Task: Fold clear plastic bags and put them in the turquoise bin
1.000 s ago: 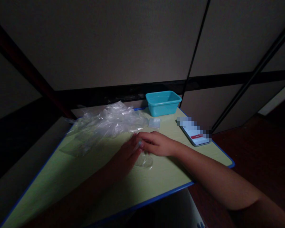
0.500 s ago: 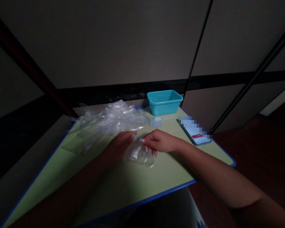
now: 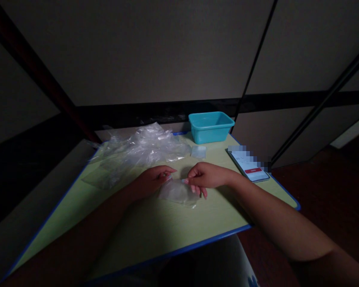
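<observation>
We see no writing we can read: the phone at the right of the table shows a lit screen with a red bar, its text too small and partly blurred.

Our left hand and right hand each pinch a top corner of a small clear bag, thumb against forefinger, the other fingers curled loosely. The bag hangs between the two pinches, its lower edge on the table. Beyond lie a heap of clear bags, a small flat packet and a teal tub.
</observation>
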`<state>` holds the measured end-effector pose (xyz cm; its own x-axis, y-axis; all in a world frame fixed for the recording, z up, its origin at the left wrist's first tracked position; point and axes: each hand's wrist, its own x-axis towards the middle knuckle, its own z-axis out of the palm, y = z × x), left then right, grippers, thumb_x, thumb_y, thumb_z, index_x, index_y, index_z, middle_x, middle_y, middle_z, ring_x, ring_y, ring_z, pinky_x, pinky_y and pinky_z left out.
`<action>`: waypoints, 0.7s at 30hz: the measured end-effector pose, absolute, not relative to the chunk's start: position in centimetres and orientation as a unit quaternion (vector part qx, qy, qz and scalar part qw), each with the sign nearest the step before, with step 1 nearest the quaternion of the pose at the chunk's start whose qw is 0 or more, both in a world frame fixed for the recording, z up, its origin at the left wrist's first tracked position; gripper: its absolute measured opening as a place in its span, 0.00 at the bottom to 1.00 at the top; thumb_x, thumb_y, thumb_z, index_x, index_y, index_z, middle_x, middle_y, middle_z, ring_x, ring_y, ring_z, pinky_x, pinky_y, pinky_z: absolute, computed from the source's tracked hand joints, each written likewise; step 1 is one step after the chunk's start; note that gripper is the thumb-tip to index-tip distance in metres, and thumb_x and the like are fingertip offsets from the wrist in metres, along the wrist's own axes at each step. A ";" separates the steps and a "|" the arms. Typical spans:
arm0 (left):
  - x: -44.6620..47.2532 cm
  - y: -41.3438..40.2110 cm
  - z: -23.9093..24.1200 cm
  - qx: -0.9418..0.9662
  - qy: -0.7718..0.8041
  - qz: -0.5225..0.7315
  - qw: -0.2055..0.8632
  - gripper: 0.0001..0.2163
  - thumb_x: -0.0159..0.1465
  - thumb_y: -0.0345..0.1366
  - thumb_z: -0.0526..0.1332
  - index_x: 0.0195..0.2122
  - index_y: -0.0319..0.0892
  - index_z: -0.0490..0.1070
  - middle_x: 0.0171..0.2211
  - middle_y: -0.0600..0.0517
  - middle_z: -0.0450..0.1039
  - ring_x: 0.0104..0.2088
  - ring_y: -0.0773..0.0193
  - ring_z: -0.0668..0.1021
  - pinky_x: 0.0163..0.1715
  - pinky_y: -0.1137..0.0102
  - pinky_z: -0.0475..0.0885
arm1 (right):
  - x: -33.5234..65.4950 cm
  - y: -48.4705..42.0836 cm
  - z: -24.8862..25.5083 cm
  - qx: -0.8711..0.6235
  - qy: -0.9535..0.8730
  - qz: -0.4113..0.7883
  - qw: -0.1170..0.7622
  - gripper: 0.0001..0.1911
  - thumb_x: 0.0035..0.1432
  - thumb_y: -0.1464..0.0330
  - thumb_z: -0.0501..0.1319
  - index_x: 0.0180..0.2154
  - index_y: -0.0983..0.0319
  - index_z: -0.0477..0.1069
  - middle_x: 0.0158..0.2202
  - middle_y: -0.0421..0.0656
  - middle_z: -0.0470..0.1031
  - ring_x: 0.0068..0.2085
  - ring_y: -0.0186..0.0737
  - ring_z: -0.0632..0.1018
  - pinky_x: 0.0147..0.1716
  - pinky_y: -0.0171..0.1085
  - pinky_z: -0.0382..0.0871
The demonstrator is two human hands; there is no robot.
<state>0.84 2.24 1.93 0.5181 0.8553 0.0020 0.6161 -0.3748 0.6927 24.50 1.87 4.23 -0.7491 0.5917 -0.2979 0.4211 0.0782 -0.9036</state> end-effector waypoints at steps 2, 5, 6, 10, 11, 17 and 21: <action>0.8 2.2 1.9 0.820 0.451 0.189 0.298 0.18 0.60 0.43 0.55 0.48 0.40 0.71 0.39 0.49 0.73 0.32 0.63 0.73 0.32 0.69 0.69 | 24.6 2.0 4.1 -0.354 -0.731 0.581 0.057 0.18 0.60 0.60 0.56 0.23 0.65 0.67 0.19 0.38 0.71 0.16 0.31 0.73 0.14 0.30 0.67; 1.0 2.1 1.9 0.843 0.431 0.229 0.226 0.19 0.58 0.43 0.59 0.48 0.40 0.70 0.45 0.47 0.70 0.39 0.59 0.73 0.40 0.65 0.70 | 24.7 2.1 4.1 -0.358 -0.731 0.580 0.036 0.19 0.58 0.58 0.57 0.23 0.65 0.66 0.20 0.38 0.71 0.16 0.30 0.72 0.14 0.30 0.67; 1.1 2.0 1.8 0.854 0.413 0.244 0.202 0.17 0.59 0.44 0.59 0.47 0.41 0.71 0.46 0.46 0.70 0.43 0.57 0.72 0.44 0.63 0.69 | 24.8 2.1 4.1 -0.359 -0.731 0.580 0.029 0.19 0.58 0.58 0.57 0.23 0.65 0.66 0.20 0.38 0.71 0.16 0.30 0.72 0.14 0.30 0.67; 1.4 1.6 1.4 0.901 0.311 0.252 0.167 0.15 0.64 0.44 0.56 0.47 0.43 0.70 0.48 0.47 0.71 0.51 0.56 0.70 0.53 0.60 0.65 | 24.8 2.1 4.2 -0.362 -0.729 0.581 0.010 0.17 0.59 0.62 0.56 0.22 0.65 0.67 0.20 0.38 0.72 0.17 0.30 0.72 0.14 0.30 0.68; 1.4 1.6 1.3 0.910 0.291 0.243 0.168 0.16 0.64 0.44 0.55 0.49 0.43 0.69 0.51 0.46 0.70 0.53 0.56 0.69 0.54 0.59 0.64 | 24.8 2.1 4.2 -0.361 -0.726 0.585 0.007 0.16 0.60 0.64 0.55 0.22 0.65 0.67 0.20 0.38 0.72 0.17 0.31 0.72 0.14 0.31 0.69; 1.6 1.4 1.2 0.942 0.262 0.131 0.165 0.23 0.67 0.43 0.50 0.62 0.43 0.55 0.64 0.46 0.55 0.65 0.54 0.55 0.63 0.54 0.51 | 24.7 2.0 4.5 -0.363 -0.703 0.611 -0.012 0.12 0.58 0.69 0.56 0.24 0.65 0.66 0.20 0.37 0.72 0.19 0.32 0.75 0.18 0.31 0.70; 1.9 1.0 1.2 0.949 0.259 0.075 0.164 0.25 0.69 0.40 0.47 0.66 0.39 0.48 0.67 0.45 0.47 0.67 0.56 0.50 0.63 0.56 0.48 | 24.7 1.9 4.8 -0.373 -0.697 0.611 -0.040 0.12 0.58 0.74 0.54 0.23 0.65 0.65 0.19 0.36 0.72 0.18 0.31 0.75 0.18 0.30 0.69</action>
